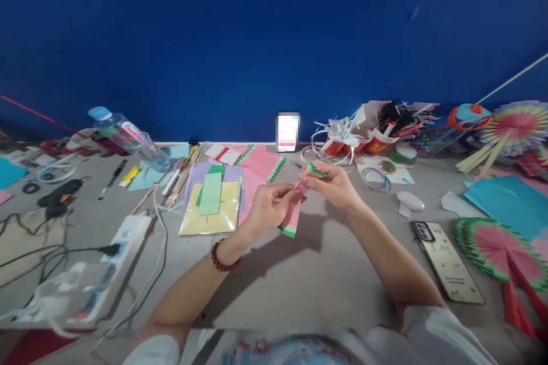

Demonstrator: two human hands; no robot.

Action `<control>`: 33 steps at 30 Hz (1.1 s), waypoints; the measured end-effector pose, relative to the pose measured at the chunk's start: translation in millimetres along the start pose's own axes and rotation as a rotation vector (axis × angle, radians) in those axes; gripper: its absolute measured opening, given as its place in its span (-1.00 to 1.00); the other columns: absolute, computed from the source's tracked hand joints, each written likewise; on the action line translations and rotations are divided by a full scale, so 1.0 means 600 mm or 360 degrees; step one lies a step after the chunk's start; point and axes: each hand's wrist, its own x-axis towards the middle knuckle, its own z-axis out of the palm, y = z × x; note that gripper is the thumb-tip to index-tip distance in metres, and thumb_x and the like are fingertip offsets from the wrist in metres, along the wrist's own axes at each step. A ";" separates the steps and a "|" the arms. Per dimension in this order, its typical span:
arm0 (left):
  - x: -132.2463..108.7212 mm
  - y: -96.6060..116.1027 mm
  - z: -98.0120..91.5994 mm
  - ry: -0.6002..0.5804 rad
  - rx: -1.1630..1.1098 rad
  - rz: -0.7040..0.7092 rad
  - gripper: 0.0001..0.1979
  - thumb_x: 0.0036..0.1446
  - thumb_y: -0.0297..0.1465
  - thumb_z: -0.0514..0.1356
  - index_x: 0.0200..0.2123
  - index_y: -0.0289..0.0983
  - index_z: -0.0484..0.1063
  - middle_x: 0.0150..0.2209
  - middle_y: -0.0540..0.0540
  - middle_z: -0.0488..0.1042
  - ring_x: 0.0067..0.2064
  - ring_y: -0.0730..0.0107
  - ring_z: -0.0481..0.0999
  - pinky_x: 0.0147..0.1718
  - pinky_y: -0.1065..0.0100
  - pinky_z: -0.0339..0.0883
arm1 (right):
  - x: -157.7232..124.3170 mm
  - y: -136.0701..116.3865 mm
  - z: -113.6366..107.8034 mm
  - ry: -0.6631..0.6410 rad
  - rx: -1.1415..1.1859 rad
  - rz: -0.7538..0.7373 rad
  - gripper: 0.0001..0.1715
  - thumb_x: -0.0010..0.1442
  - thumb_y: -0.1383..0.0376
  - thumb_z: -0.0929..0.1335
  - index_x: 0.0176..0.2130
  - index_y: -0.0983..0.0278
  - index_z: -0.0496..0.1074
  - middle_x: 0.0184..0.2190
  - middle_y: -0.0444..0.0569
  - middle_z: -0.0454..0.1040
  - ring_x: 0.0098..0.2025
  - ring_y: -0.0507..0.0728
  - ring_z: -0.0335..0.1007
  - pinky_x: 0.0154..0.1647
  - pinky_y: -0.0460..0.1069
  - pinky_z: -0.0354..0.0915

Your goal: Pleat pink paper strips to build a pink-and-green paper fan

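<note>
Sleeves point(159, 351) nearest, forearms point(194, 291) angled inward over the desk point(325, 291), my left hand point(269, 204) and right hand point(336, 186) clamp fingers point(315, 183) on pink paper point(292, 218).

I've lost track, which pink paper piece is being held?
The green-ended pink paper strip, between left hand and right hand; others, like the pleated pink paper sheet beyond, lie unheld.

The screen point(288, 133) is overexposed and pixelated. Above it, the wall point(274, 34) is dim; below, soft shadows darken the table point(334, 291); far left and right, outlines stretch.
</note>
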 end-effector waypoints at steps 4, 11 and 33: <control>0.001 0.003 -0.006 0.0005 0.0014 0.0056 -0.64 0.21 -0.16 0.15 -0.35 -0.33 0.59 -0.40 -0.12 0.59 -0.34 0.32 0.53 -0.38 0.41 0.35 | 0.003 0.000 0.005 -0.0196 0.0194 0.0217 -0.68 -0.09 0.11 0.53 -0.39 0.25 0.51 -0.43 -0.11 0.46 -0.42 0.05 0.37 -0.41 -0.01 0.37; 0.003 0.003 -0.006 -0.0133 0.0023 -0.0085 -0.61 0.22 -0.11 0.12 -0.30 -0.31 0.56 -0.60 0.03 0.41 -0.58 0.53 0.29 -0.53 0.46 0.24 | 0.002 0.010 0.009 -0.0013 0.0112 0.0108 -0.69 -0.03 0.11 0.49 -0.50 0.27 0.43 -0.54 -0.16 0.37 -0.48 0.01 0.31 -0.47 -0.04 0.31; -0.001 -0.006 -0.003 -0.0093 0.0136 -0.0025 -0.62 0.20 -0.14 0.14 -0.36 -0.34 0.56 -0.49 -0.06 0.48 -0.41 0.41 0.39 -0.51 0.46 0.17 | -0.001 0.000 -0.004 0.0139 -0.0025 0.0039 -0.74 0.01 0.14 0.48 -0.47 0.27 0.45 -0.50 -0.14 0.44 -0.43 0.02 0.32 -0.34 -0.03 0.30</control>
